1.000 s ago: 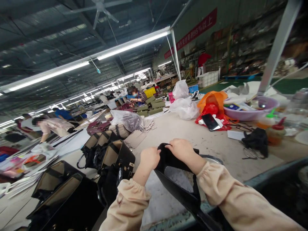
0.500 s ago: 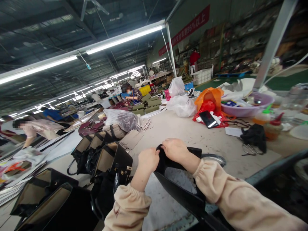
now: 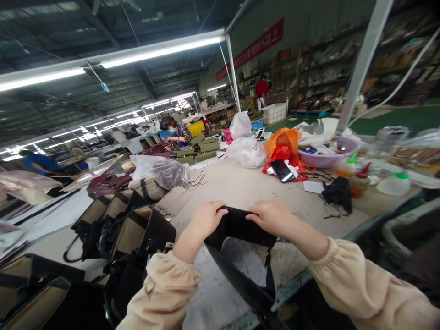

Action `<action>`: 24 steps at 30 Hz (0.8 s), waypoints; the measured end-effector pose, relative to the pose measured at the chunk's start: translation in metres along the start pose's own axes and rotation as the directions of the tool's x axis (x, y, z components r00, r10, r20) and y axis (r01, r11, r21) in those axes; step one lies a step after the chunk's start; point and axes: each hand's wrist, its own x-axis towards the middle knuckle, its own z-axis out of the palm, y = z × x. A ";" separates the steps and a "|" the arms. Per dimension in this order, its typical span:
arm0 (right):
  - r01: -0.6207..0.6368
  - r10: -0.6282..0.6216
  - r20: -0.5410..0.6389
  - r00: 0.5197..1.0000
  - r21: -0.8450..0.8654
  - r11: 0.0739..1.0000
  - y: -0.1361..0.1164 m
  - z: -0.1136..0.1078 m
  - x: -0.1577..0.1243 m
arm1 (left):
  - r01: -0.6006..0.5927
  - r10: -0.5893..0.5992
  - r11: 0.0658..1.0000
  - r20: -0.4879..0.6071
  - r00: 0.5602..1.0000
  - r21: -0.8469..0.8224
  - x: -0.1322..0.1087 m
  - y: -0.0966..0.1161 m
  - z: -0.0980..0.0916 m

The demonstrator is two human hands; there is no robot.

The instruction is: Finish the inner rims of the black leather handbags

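Table (image 3: 230, 185), left edge: black bags (image 3: 161, 228), seemingly assembled. Front edge: fingers of my left hand (image 3: 205, 220) and right hand (image 3: 278, 220) pinch an open black piece (image 3: 238, 224), apparently unfinished.

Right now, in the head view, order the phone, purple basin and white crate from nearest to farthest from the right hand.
From the right hand, gripping the black piece:
1. Phone: ahead, by the red bag.
2. Purple basin: farther back, to the right.
3. White crate: farthest, beyond the table.
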 end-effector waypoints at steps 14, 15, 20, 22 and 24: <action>-0.103 0.112 -0.053 0.992 0.158 0.982 0.007 0.010 0.003 | -0.102 0.099 0.991 0.041 0.994 0.090 0.017 -0.023 0.006; -0.114 0.122 -0.045 0.992 0.146 0.983 0.007 0.010 0.002 | -0.104 0.100 0.990 0.045 0.994 0.098 0.018 -0.022 0.007; -0.099 0.108 -0.069 0.992 0.121 0.988 0.007 0.010 -0.002 | -0.133 0.127 0.985 0.064 0.990 0.111 0.015 -0.022 0.004; -0.028 0.045 -0.084 0.995 0.194 0.981 0.011 0.011 -0.005 | -0.127 0.121 0.985 0.060 0.991 0.114 0.014 -0.024 0.003; 0.032 0.005 -0.127 0.992 0.290 0.957 0.018 0.013 -0.009 | -0.104 0.099 0.987 0.048 0.994 0.120 0.013 -0.027 0.002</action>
